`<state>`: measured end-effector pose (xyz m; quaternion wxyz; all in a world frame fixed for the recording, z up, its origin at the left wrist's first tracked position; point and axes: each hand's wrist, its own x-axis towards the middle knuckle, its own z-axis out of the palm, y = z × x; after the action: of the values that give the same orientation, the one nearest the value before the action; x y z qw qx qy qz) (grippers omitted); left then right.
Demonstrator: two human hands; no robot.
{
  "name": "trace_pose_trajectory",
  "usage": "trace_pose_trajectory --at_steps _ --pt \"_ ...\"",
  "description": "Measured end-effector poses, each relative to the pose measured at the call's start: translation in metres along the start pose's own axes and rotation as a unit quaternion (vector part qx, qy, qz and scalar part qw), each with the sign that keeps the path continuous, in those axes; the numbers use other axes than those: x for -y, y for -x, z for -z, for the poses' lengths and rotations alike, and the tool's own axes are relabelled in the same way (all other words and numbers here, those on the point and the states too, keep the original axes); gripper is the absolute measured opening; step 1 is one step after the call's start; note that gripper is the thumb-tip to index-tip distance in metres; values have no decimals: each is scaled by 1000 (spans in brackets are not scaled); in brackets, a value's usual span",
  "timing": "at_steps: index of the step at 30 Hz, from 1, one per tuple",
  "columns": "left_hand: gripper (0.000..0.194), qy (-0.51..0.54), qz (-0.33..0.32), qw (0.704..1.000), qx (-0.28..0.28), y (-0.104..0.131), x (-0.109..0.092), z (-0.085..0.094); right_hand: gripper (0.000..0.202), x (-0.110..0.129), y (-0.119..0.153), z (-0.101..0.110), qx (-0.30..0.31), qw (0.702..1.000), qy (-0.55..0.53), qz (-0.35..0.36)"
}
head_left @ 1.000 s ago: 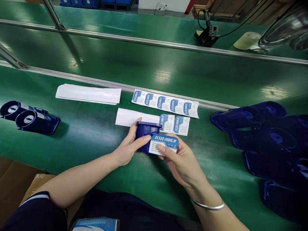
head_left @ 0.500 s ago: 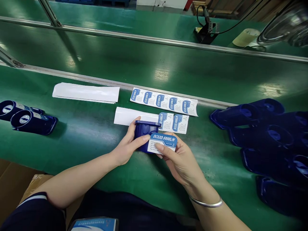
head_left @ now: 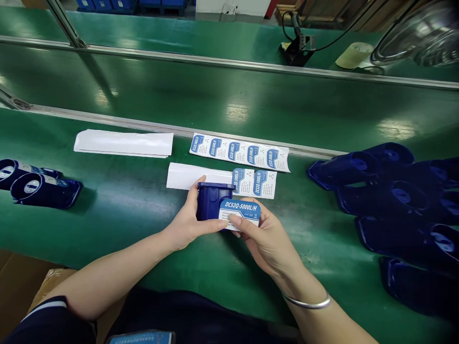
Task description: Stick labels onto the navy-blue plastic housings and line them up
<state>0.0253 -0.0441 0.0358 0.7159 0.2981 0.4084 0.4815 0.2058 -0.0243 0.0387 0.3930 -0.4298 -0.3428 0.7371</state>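
A dark blue plastic housing (head_left: 214, 198) is gripped in my left hand (head_left: 184, 222), whose fingers wrap its left side. The left thumb lies across the front and touches the lower left corner of a blue-and-white label (head_left: 240, 206) printed "DC52Q-5000L/H". My right hand (head_left: 263, 234) pinches this label, thumb on its printed face, against or just in front of the housing's right part. Whether the label is stuck down cannot be seen. Just behind, a partly used label strip (head_left: 264, 184) lies on the green table, its left portion bare white backing.
A fuller label strip (head_left: 238, 152) and white backing strips (head_left: 124, 143) lie along the metal rail (head_left: 158, 128). Labelled blue housings (head_left: 46, 190) lie at the left, and several more blue housings (head_left: 394, 196) crowd the right. Farther back stands a black holder (head_left: 297, 50) with a cable.
My left thumb has slid down from the label's upper left corner to its lower left. The view has shifted slightly; both hands still hold the same things.
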Motion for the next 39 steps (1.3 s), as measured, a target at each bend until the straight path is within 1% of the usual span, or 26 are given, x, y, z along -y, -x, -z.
trace_pose_trajectory --at_steps 7,13,19,23,26,29,31,32,34,37,39 --pt "111 -13 0 1000 6 0 -1 2 30 1 1 -1 12 1000 -10 -12" --pt "108 -26 -3 1000 -2 0 -2 2 30 3 1 -2 16 1000 -17 -11" --pt "105 -28 -8 1000 3 0 -1 2 29 3 0 -3 25 999 -23 -12" --pt "105 -27 -2 1000 -5 1 -2 2 31 3 0 -3 21 999 -22 -14" --pt "97 -14 4 999 -29 2 -4 -2 34 2 1 -5 18 1000 -12 -14" --pt "79 1 7 997 -79 0 -5 -7 35 -3 2 -8 20 1000 7 -11" --pt "74 1 12 994 -104 -1 -7 -9 35 -5 1 -9 19 1000 16 -4" --pt "76 0 18 994 -109 -1 -7 -9 34 -5 0 -9 18 1000 17 -2" --pt "88 0 33 995 -99 0 -8 -8 34 -4 -4 -7 20 1000 8 1" --pt "112 -1 49 997 -57 2 -10 -6 35 3 -8 -4 35 999 -16 -8" --pt "122 -2 45 998 -35 4 -10 -5 34 8 -9 -2 47 999 -17 -7"
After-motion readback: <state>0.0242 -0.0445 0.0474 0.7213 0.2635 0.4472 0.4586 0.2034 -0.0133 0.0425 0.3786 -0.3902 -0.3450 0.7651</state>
